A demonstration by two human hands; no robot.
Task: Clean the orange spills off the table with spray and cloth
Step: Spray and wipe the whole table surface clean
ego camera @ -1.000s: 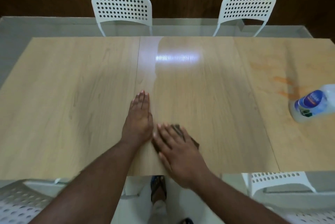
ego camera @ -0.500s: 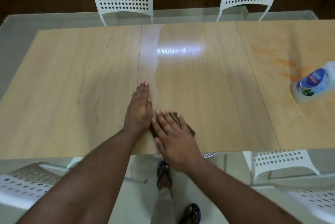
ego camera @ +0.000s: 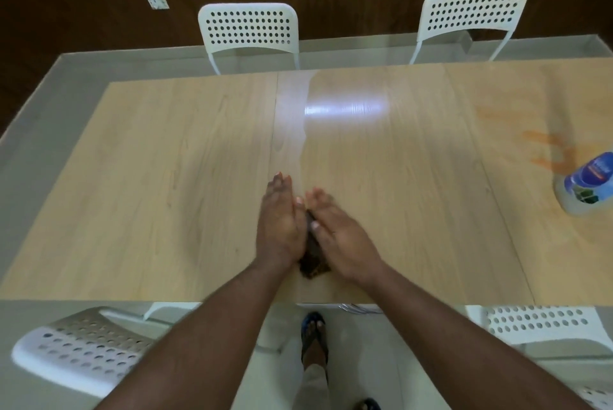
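While both hands met over the dark cloth (ego camera: 311,263) at the near middle of the surface (ego camera: 166,194), the job looked to be in its gathering step rather than its wiping one. The left hand (ego camera: 282,227) lay flat with straight fingers, its grip wide and holding nothing, its inner edge up against the cloth. The right hand (ego camera: 341,240) stood tilted on its edge with fingers stretched forward, also wide, pressing the cloth from the other side; whether any fingertip had curled under the fabric could not be told, since most of the cloth was hidden between the palms. Well apart, out at the far right, the orange spills (ego camera: 547,149) were there in streaks and smears, and the spray bottle (ego camera: 587,186) stood just beside them at the right edge of view. By my reading, that patch was untouched and most of the work was ahead. The next move would call for bunching the cloth into one hand and carrying it right across the surface to the stains, with the bottle taken up to wet them before rubbing.
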